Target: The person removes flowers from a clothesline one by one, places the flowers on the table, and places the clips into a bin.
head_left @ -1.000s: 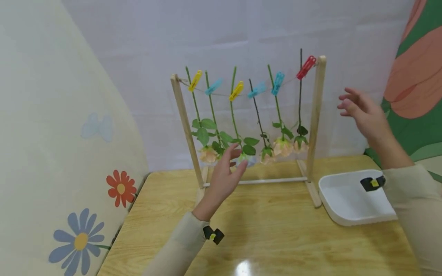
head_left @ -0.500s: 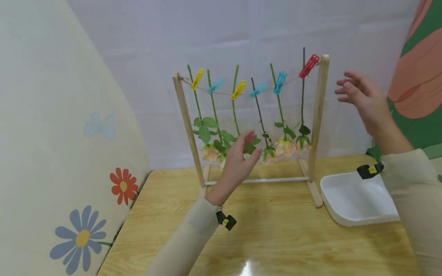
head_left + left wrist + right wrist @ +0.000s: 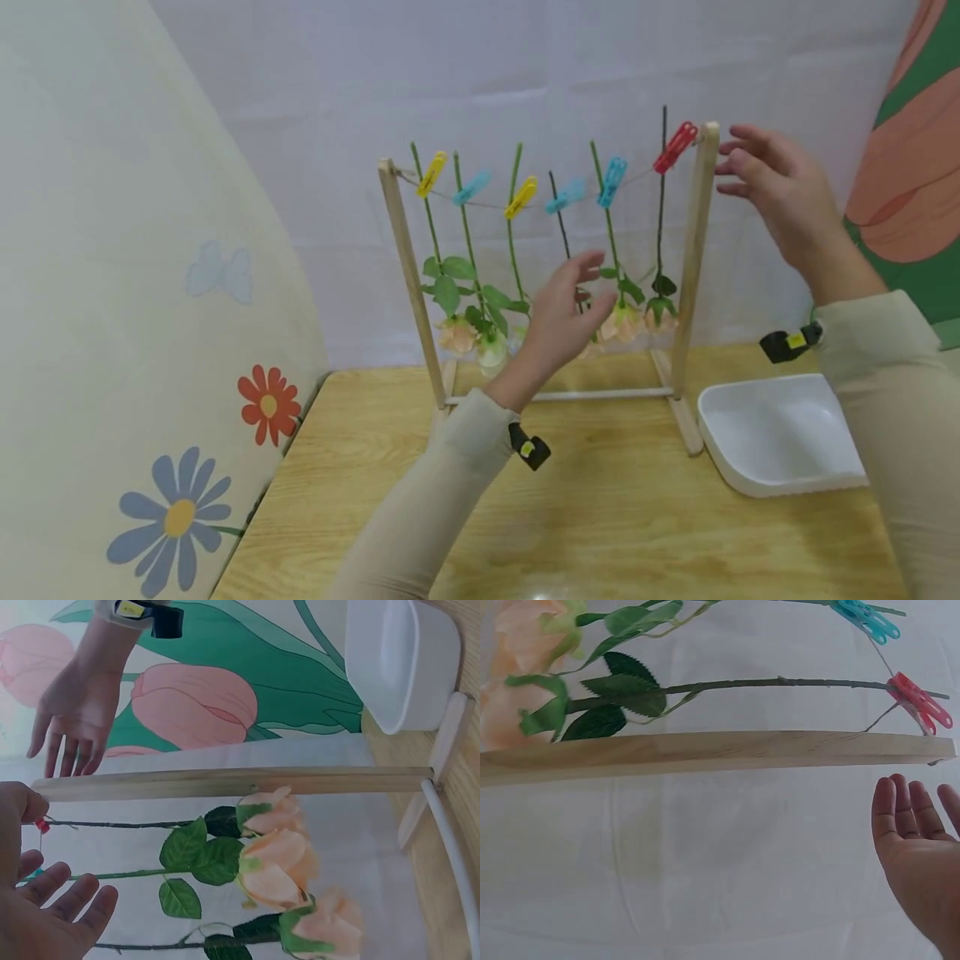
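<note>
Several roses hang upside down from a string between the posts of a wooden rack (image 3: 697,250), each stem clipped by a clothespin. At the right end, a red clothespin (image 3: 676,148) holds a dark stem, with a peach rose (image 3: 660,317) below. My left hand (image 3: 558,321) is in front of the right-hand roses, fingers loosely bent and holding nothing; it hides part of a dark-stemmed rose. Just outside the top of the right post is my right hand (image 3: 787,200), fingers extended. The right wrist view shows a small gap between its fingertips (image 3: 897,780) and the post.
A white tray (image 3: 776,433) stands on the wooden table (image 3: 600,533), right of the rack's foot. Blue clothespins (image 3: 612,182) and yellow clothespins (image 3: 521,197) line the string. A white cloth hangs behind, and a painted wall is at the left.
My left hand has moved right and up across the front of the roses. My right hand has risen and come left toward the post's top. The clipped roses keep their places.
</note>
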`<state>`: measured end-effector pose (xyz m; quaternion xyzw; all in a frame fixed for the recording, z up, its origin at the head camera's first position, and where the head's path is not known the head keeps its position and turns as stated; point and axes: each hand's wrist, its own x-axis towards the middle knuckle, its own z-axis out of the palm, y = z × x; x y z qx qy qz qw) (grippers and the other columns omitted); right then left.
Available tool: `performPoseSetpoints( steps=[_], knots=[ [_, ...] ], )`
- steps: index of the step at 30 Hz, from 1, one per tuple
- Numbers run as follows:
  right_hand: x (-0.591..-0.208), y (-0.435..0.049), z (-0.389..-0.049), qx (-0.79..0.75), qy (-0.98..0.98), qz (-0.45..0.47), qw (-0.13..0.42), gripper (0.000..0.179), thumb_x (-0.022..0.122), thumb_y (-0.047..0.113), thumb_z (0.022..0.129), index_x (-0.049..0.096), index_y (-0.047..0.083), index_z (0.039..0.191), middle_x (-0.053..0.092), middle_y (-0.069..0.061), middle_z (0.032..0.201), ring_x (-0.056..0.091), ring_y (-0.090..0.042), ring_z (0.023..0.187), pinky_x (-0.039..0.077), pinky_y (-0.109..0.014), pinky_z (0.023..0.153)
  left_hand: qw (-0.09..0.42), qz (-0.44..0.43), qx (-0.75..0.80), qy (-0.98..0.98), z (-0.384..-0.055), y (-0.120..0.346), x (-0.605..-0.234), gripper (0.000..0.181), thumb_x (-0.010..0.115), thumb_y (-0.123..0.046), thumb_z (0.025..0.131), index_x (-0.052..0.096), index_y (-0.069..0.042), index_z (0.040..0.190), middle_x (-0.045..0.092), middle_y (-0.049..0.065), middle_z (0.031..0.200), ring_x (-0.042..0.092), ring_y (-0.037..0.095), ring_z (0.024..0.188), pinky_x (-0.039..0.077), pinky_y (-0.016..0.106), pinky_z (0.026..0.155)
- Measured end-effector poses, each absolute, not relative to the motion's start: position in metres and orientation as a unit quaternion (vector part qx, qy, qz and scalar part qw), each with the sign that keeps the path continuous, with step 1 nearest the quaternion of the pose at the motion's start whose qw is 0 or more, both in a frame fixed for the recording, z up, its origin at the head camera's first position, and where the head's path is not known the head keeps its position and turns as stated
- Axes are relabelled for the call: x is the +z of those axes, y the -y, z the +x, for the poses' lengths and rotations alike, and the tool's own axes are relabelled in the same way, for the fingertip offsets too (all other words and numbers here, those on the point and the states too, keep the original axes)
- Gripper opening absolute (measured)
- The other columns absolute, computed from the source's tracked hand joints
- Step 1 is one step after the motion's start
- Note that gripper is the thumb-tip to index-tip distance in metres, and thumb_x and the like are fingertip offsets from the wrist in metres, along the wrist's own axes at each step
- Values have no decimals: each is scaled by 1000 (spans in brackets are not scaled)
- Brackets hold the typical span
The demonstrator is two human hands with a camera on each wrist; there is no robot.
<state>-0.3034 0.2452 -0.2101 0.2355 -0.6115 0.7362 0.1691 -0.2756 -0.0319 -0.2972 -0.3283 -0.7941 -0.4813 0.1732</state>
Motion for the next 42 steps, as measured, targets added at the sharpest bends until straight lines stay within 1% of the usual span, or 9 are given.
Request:
performPoseSetpoints(
  steps=[4,10,15,20,23,28,32,37,42],
  knots=[
    [-201,-241,-307,746,595,249,163,48,63,8,100,47,4,145,56,-9,125,57,-19,111,53,-21,89,148,-332,-493,791,-281,19,-289,55,64,-18,100,43,-7,150,51,9,149,54,25,130,52,27,101],
    [-190,-234,-313,749,590,251,167,46,66,5,97,51,4,141,54,-9,121,56,-19,111,51,-22,90,126,-320,-497,796,-289,1,-281,56,63,-20,101,42,-8,151,48,6,153,53,18,133,49,25,104],
    [-184,-230,-319,752,590,250,157,40,66,3,96,55,4,135,57,-8,117,56,-17,108,49,-23,90,121,-314,-500,797,-295,-11,-275,55,62,-20,101,42,-8,151,48,6,153,51,18,135,47,25,107],
    [-180,-231,-323,747,600,248,146,35,66,3,97,58,4,131,59,-8,118,55,-17,109,47,-24,92,105,-301,-516,795,-299,-23,-269,58,62,-20,101,39,-9,154,46,5,156,48,18,139,45,27,109],
    [-178,-232,-325,746,603,245,141,32,66,2,96,60,4,128,59,-8,117,55,-17,108,46,-24,92,105,-292,-525,792,-303,-30,-266,59,61,-20,102,38,-10,155,45,5,156,48,18,139,45,27,109],
    [-176,-229,-328,758,587,255,125,23,68,-1,94,68,0,117,61,-9,111,57,-18,102,50,-23,88,105,-263,-555,782,-308,-41,-268,56,62,-19,101,41,-12,153,48,4,154,51,17,137,45,27,109],
    [-174,-227,-327,759,586,257,124,17,67,-1,94,71,0,111,61,-10,109,57,-18,99,52,-22,86,108,-251,-580,767,-311,-51,-270,58,63,-18,100,41,-13,153,48,3,154,50,17,137,44,30,111],
    [-172,-226,-326,751,595,257,125,16,68,0,94,71,-1,109,62,-10,108,58,-18,99,52,-21,89,109,-242,-605,751,-313,-59,-272,59,64,-16,100,40,-14,154,48,3,154,50,18,138,44,30,111],
    [-172,-225,-327,748,601,254,126,14,68,0,94,72,-1,108,63,-9,106,59,-18,98,52,-21,89,96,-233,-628,737,-316,-61,-273,58,64,-12,99,41,-15,153,53,5,149,54,16,133,47,29,108]
  ],
)
